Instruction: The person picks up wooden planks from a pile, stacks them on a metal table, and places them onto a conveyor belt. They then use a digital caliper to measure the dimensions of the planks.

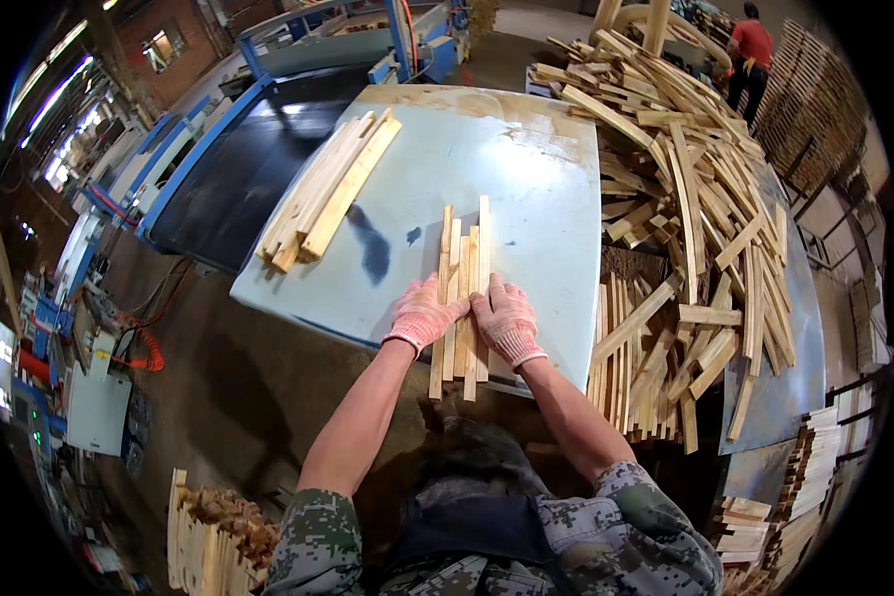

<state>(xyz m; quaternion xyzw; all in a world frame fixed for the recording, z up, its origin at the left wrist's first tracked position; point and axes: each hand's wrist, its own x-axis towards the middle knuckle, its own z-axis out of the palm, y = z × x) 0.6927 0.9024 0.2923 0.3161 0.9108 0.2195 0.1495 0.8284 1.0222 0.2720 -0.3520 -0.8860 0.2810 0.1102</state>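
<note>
Left hand and right hand, half-closed, clasp sticks overhanging the desk's near edge. The sticks look light and stiff, best squeezed along outer sides.

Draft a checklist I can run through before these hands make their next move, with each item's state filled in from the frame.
1. Hands placed: ok. The left hand and right hand touch the strips from opposite sides.
2. Gloves on: ok, both hands.
3. Strip ends even: not ok; they are staggered at both ends.
4. Strips wholly on the table: not ok; the near ends overhang its edge.
5. Stack apart from the strips: ok. It lies to the left, with bare table between.
6. Grip firm: cannot tell; one view doesn't show pressure.
</note>
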